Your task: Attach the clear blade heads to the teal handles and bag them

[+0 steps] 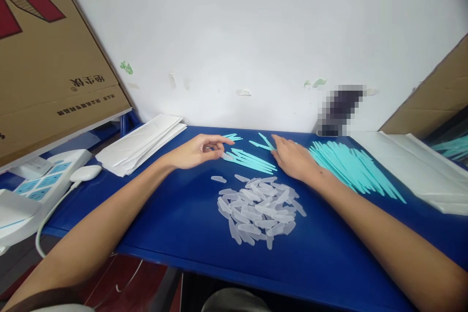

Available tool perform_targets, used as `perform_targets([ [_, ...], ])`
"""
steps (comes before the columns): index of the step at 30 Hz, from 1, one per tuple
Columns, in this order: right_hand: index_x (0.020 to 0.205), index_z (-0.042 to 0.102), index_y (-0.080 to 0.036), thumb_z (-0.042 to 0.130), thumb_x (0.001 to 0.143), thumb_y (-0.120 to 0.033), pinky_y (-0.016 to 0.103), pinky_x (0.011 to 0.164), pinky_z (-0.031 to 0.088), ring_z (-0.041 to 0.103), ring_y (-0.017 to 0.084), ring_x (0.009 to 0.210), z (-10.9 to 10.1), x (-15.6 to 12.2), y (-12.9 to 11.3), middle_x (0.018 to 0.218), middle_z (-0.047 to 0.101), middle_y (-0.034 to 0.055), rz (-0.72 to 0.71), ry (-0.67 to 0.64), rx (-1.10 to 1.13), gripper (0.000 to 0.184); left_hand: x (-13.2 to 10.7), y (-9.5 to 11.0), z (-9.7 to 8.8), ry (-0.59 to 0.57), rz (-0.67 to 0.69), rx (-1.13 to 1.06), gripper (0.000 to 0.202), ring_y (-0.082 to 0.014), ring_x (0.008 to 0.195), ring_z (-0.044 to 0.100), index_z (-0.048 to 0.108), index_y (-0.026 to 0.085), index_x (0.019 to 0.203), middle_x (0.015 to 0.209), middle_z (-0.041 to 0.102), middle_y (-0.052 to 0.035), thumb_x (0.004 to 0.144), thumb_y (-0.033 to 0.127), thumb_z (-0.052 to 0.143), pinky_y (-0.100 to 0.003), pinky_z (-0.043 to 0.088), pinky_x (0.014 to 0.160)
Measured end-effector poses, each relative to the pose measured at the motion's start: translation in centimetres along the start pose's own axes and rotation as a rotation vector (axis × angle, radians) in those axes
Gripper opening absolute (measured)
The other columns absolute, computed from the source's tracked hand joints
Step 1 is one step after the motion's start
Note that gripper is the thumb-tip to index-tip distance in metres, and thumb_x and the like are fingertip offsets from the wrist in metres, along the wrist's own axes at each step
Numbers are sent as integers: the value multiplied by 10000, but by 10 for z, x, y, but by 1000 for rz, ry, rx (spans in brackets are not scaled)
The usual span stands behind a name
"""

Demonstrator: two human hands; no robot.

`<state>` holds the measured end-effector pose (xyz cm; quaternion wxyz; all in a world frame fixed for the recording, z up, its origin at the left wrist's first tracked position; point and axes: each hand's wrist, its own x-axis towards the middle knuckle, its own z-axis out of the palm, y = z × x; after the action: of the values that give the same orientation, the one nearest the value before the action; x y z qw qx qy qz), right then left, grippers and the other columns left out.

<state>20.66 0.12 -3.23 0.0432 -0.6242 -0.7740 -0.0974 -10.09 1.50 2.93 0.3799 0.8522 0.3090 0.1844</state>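
My left hand [199,151] is over the table's far middle, its index finger stretched out and the others curled. A small translucent blade cap [225,156] shows at its thumb tip, beside a fanned row of slim turquoise eyebrow razors [252,162]. More razors [234,137] lie just beyond that index finger. My right hand [292,156] rests to the right of the row, thumb and fingers around the near ends of two crossing razors [263,142]; its fingertips partly hide them. A heap of translucent caps [258,209] lies nearer to me, with one loose cap [218,179] beside it.
A large pile of turquoise razors [354,165] spreads right of my right hand. White flat bags [142,144] lie at left, and a white sheet [420,170] at right. A power strip [44,190], a cardboard box [54,58] and a blurred-out phone-like object [340,109] stand around the blue table [175,224].
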Motion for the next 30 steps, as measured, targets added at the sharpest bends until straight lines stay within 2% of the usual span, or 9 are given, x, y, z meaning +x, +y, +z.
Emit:
perform_targets([
  [2,1505,283,-61,326,1024,-328,401,847,449,620,322,1085,-2,1,-3,1200,655,223,42,0,-11,552,-1,1,-1,-88,-12,47,412,-140,868,622,561,219,1385,1112,657,-80,993,300,462,-285,527,798],
  [4,1436,409,-78,324,1023,-315,394,823,450,636,315,1038,-5,2,-6,1152,662,218,60,-24,-26,484,-2,2,0,-180,-22,87,399,-143,905,611,621,231,1316,1197,628,-83,1011,253,365,-273,526,799],
  [6,1238,589,-106,304,1026,-295,385,809,447,642,301,1004,-7,3,-9,1143,644,212,58,-54,-44,402,-2,3,2,-207,-14,136,409,-150,934,600,699,207,1159,1168,623,-79,995,197,325,-269,522,811],
  [8,1079,654,-124,295,1025,-275,379,792,443,637,292,987,-7,4,-9,1131,625,203,57,-63,-44,393,-2,2,4,-185,0,198,406,-157,929,591,725,184,1034,1072,622,-76,972,164,324,-274,514,818],
  [10,1080,653,-136,312,1017,-248,369,781,435,624,281,993,-4,5,-5,1137,615,188,60,-42,-5,364,-2,1,4,-147,12,258,380,-160,916,587,729,176,987,1018,614,-70,960,163,351,-284,502,824],
  [16,1098,612,-137,376,986,-208,388,836,381,568,286,1061,2,6,7,1146,642,162,64,-37,29,272,-4,4,-1,-78,49,297,283,-166,908,609,724,181,1079,1059,652,-84,982,307,491,-276,472,743],
  [25,1076,583,-59,338,918,-25,385,837,398,670,289,944,-25,-3,-2,1012,667,206,-44,-196,-179,294,-1,0,1,11,20,216,201,-161,841,648,669,140,934,943,719,-77,911,335,624,-314,506,803],
  [27,1077,585,-63,309,926,-19,362,771,426,681,300,954,-27,-4,-5,1017,663,222,-18,-204,-178,318,0,-3,1,49,49,193,200,-161,851,654,641,139,987,941,712,-78,914,325,623,-318,514,817],
  [30,1088,582,-55,295,921,-6,348,706,454,693,317,960,-25,-5,-8,1036,658,247,28,-211,-178,335,0,-9,1,82,68,179,334,-151,837,659,568,150,1252,997,679,-82,958,309,556,-301,516,768],
])
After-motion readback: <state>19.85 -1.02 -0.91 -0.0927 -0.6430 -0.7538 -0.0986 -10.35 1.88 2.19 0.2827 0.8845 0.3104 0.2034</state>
